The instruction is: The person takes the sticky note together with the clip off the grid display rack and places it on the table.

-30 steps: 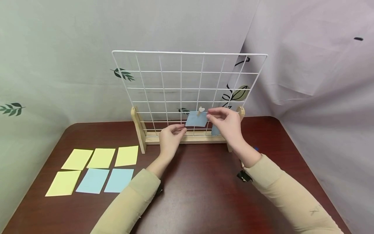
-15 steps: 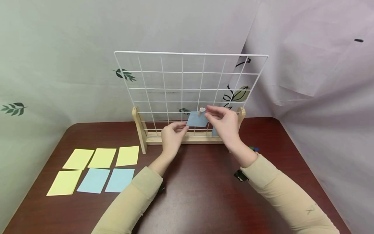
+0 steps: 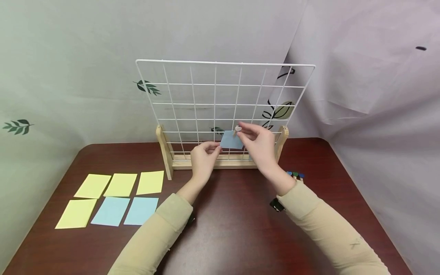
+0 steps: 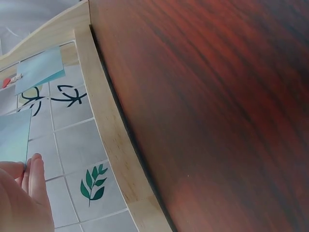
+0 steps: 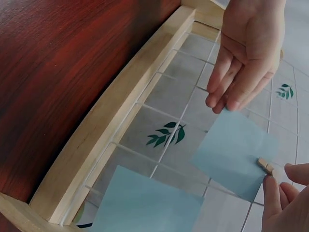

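Note:
A blue sticky note [image 3: 231, 140] lies against the white wire grid [image 3: 203, 103], held by a small wooden clothespin [image 5: 264, 166] with a white heart. My left hand [image 3: 203, 160] pinches the note's left corner; in the left wrist view, the thumb and fingers [image 4: 36, 179] meet at its edge. My right hand [image 3: 259, 147] has its thumb and index finger around the heart end of the clothespin. Another blue note [image 5: 147, 203] hangs lower on the grid to the right, mostly hidden behind my right hand in the head view. A red-tipped clip [image 4: 10, 81] fastens it.
Several yellow notes [image 3: 92, 186] and two blue notes [image 3: 141, 211] lie on the dark red table [image 3: 227, 225] at the left. Coloured clothespins [image 3: 295, 175] lie right of the grid's wooden stand [image 3: 165, 152], partly behind my right sleeve.
My right hand has shifted left from the note's right edge to the clothespin. My left hand keeps its pinch on the note's corner. More of the coloured clothespins shows at the right.

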Demonstrator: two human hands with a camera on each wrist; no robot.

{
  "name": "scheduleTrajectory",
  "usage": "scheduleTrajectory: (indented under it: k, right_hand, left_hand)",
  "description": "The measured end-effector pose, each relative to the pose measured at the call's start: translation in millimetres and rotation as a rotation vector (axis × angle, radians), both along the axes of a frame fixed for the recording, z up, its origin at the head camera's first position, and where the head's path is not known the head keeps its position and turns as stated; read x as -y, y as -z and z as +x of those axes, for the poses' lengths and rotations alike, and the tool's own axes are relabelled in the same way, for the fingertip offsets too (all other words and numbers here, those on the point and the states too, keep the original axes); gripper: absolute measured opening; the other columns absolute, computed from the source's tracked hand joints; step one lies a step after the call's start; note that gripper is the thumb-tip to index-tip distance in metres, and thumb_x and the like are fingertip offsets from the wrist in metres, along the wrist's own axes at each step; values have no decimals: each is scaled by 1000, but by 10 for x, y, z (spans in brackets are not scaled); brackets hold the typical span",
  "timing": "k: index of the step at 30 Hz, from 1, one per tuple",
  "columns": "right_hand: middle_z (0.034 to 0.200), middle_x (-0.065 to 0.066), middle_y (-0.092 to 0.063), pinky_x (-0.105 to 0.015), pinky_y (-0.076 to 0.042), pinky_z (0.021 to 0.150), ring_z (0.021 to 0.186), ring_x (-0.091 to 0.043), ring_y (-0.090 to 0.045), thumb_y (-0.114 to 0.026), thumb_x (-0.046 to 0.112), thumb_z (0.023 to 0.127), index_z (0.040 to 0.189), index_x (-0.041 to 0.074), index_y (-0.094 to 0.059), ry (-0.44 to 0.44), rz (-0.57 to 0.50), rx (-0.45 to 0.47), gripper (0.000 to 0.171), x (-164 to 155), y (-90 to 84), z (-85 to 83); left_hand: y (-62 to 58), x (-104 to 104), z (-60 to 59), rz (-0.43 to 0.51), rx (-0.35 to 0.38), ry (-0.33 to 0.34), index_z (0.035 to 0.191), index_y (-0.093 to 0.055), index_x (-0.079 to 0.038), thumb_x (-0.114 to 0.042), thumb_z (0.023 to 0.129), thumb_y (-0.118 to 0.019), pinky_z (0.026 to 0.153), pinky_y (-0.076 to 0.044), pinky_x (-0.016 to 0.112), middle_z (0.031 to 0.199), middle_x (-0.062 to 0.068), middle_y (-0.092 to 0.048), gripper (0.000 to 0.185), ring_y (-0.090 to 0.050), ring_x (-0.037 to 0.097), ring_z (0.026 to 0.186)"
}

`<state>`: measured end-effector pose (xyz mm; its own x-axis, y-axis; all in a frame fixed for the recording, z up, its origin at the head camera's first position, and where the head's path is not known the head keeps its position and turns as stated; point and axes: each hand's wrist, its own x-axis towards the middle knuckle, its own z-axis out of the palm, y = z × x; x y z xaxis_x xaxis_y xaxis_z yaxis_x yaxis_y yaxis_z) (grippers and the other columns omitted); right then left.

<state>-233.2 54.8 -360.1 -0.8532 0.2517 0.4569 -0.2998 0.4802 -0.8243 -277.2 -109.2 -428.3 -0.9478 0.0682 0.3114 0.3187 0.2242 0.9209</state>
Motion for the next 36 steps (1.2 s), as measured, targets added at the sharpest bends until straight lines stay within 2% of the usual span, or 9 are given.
scheduleTrajectory:
  k: [6, 9, 20, 29, 36]
  right_hand:
    - [113, -19, -81, -38, -67, 84, 97, -32, -82, -79, 0, 93, 122, -1, -78, 38, 86, -23, 30, 36, -15, -24]
    - [111, -19, -81, -45, -66, 83, 95, -32, -82, -79, -1, 93, 120, -1, -79, 54, 108, -38, 27, 47, -20, -26]
    - [104, -16, -82, -44, -65, 76, 88, -30, -82, -78, 5, 96, 110, 0, -82, 113, 213, -57, 16, 42, 22, -50]
    - [102, -16, -81, -42, -66, 77, 88, -29, -81, -78, 6, 97, 106, 1, -80, 108, 324, -108, 11, 24, 39, -22]
    - [100, -15, -81, -43, -66, 77, 87, -29, -81, -78, 6, 97, 104, 1, -79, 104, 359, -131, 9, 3, 60, -28]
  left_hand:
    - [-4, -14, -10, 8, 4, 3, 102, -81, 6, -1, 94, -76, 63, -51, 6, 90, 22, -81, 11, -81, 41, 84]
    - [-1, -20, -15, 8, -1, 6, 101, -81, 6, -1, 95, -75, 63, -51, 6, 90, 23, -81, 11, -80, 42, 84]
    - [6, -30, -7, 4, 5, -3, 100, -81, 6, -3, 95, -76, 59, -47, 5, 90, 22, -81, 11, -81, 41, 83]
    - [-13, -37, 5, 22, 11, 3, 100, -81, 6, -3, 95, -76, 59, -48, 4, 89, 22, -81, 11, -80, 43, 84]
    - [-17, -45, 7, 30, 8, -3, 99, -80, 7, -2, 96, -74, 60, -50, 6, 87, 22, -81, 11, -80, 44, 83]
